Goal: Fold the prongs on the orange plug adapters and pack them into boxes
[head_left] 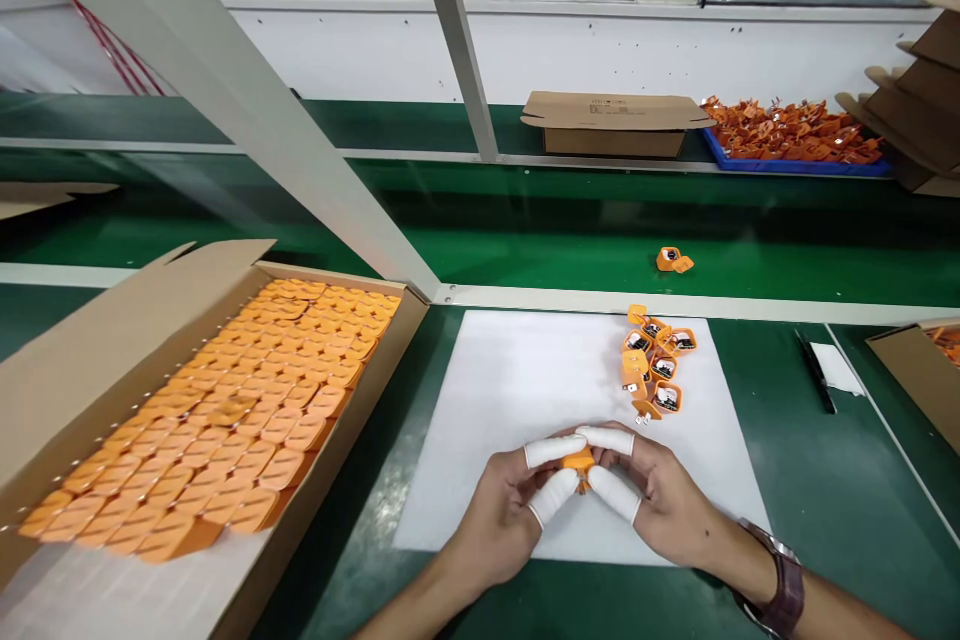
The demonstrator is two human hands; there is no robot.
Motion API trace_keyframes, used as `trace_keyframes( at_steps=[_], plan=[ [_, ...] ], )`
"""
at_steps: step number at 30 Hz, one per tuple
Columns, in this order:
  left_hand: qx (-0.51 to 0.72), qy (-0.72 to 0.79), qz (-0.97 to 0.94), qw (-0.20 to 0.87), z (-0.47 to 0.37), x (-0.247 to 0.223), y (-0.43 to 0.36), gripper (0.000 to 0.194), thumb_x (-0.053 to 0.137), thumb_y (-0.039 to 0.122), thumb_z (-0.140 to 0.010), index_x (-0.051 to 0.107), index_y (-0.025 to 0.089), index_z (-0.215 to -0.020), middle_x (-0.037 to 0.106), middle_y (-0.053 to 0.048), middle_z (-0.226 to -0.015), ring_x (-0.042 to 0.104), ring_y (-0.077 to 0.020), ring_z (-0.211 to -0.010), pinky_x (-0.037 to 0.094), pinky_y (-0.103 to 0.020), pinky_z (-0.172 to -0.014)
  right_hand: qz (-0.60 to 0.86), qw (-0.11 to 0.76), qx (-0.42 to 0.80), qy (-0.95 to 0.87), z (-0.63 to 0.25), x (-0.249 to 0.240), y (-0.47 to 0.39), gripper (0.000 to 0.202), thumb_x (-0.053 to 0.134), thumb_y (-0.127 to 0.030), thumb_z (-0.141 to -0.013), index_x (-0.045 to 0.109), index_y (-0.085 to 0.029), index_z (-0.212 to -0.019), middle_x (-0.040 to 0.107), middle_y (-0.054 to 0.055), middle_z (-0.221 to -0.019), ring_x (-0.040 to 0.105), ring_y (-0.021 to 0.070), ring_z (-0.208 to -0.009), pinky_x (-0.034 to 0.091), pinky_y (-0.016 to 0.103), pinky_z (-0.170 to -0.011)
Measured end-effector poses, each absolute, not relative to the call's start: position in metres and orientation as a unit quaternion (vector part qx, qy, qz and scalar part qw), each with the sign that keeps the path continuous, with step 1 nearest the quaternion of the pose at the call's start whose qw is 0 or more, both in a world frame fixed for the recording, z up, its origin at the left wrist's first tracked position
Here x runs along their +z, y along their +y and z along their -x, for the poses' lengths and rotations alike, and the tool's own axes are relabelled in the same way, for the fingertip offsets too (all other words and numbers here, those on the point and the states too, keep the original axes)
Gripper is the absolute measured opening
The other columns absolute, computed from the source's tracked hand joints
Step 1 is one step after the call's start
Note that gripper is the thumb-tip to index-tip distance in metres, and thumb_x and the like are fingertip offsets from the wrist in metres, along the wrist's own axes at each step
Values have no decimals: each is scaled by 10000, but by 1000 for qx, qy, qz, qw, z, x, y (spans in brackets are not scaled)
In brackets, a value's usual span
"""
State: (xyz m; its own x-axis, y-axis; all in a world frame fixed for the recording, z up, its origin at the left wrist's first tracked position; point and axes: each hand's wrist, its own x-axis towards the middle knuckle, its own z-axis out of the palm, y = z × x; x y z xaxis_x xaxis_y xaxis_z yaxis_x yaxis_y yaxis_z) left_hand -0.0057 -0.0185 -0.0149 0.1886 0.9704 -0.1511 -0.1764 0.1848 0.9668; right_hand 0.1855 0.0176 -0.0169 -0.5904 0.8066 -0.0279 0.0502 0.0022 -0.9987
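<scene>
Between both hands is a small orange charger housing point(578, 461), pinched over the white sheet point(517, 380). My left hand point(504, 510) grips it from the left with thumb and forefinger, closed. My right hand point(660, 490) closes on its right side in the same way. White finger cots cover the thumbs and forefingers, and these hide much of the housing. Just beyond the hands lies a loose cluster of open orange charger housings point(663, 367), with dark and white parts showing inside and lids hanging off.
At left, a cardboard box point(352, 425) holds rows of closed orange housings. A lone open housing point(670, 260) lies behind the metal rail point(525, 298). On the shelf are a carton point(615, 125) and a blue tray point(802, 167) of orange parts. A black pen point(815, 372) lies right.
</scene>
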Motion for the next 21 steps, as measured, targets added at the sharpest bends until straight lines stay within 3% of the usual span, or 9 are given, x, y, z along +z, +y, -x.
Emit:
trace_keyframes(
  at_steps=[4,8,15,19,21],
  plan=[
    [452,451,-435,635,7,-13,-18,372,787,318,-811,750,216,-1167,771,-87,-1163,680,-301,-1150,547,-379,-1000,335,290,634,-634,-187,-15,20,360,591,-282,-949,569,-249,-1307,622,57,-1060,613,184,-961,526,380,-941],
    [442,464,-439,629,7,-14,-18,394,791,358,-799,753,196,-1156,769,-102,-1160,679,-318,-1146,550,-393,-993,377,289,627,-617,-181,-17,17,302,621,-367,-931,618,-225,-1197,624,40,-950,601,181,-887,541,361,-878],
    [430,462,-448,633,7,-14,-16,389,724,399,-855,726,200,-1189,745,-93,-1216,674,-307,-1155,534,-429,-1027,387,311,624,-604,-176,-18,19,399,687,-482,-877,644,-221,-1175,654,34,-907,603,192,-857,535,381,-862],
    [436,450,-500,598,9,-13,-16,368,626,375,-932,664,225,-1266,647,-114,-1361,614,-293,-1247,492,-439,-1079,370,332,644,-581,-178,-18,21,463,698,-505,-862,620,-231,-1228,686,48,-973,625,195,-875,540,388,-855],
    [442,448,-553,546,10,-16,-18,446,687,338,-891,602,242,-1319,574,-135,-1414,614,-292,-1235,540,-416,-1020,373,338,645,-575,-179,-18,21,510,695,-528,-853,603,-222,-1251,697,68,-1010,643,207,-893,543,400,-852]
  ],
)
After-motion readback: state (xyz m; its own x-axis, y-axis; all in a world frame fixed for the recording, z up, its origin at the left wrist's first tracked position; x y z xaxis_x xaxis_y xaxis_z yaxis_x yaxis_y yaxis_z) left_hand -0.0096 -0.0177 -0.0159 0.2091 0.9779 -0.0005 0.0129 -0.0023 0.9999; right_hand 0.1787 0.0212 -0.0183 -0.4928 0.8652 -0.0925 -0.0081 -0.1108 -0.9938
